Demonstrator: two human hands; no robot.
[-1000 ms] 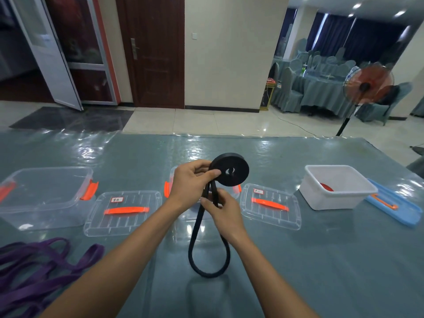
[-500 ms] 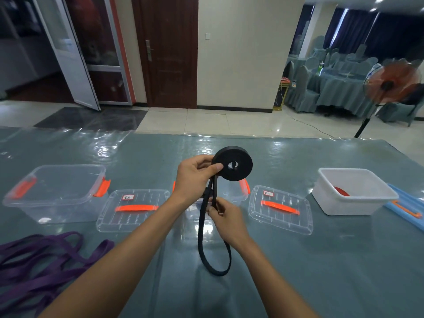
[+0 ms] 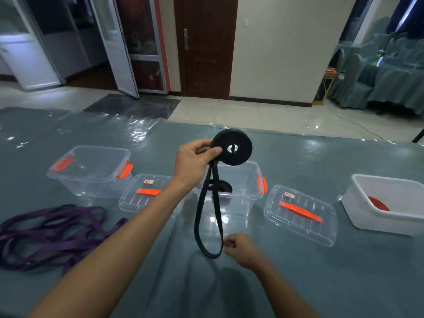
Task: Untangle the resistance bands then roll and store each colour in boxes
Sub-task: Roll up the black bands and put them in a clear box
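Note:
My left hand [image 3: 195, 161] pinches a black resistance band [image 3: 231, 146], mostly wound into a flat roll and held up over the middle clear box [image 3: 250, 177]. The unwound end hangs from the roll as a long loop, reaching almost to the table. My right hand [image 3: 243, 247] is low beside the bottom of that loop with its fingers curled; it is blurred, so any grip on the strand is unclear. Another black roll [image 3: 223, 185] lies inside the middle box. A tangle of purple bands [image 3: 52, 232] lies on the table at the left.
An empty clear box [image 3: 91, 171] with orange latches stands at the left, a clear lid [image 3: 146, 191] next to it. A second lid [image 3: 300, 212] lies right of the middle box. A white box [image 3: 390, 216] at the far right holds a red roll [image 3: 377, 203].
My right hand has slid down from just under the roll to the bottom of the hanging loop. My left hand keeps the roll raised. The view has swung left.

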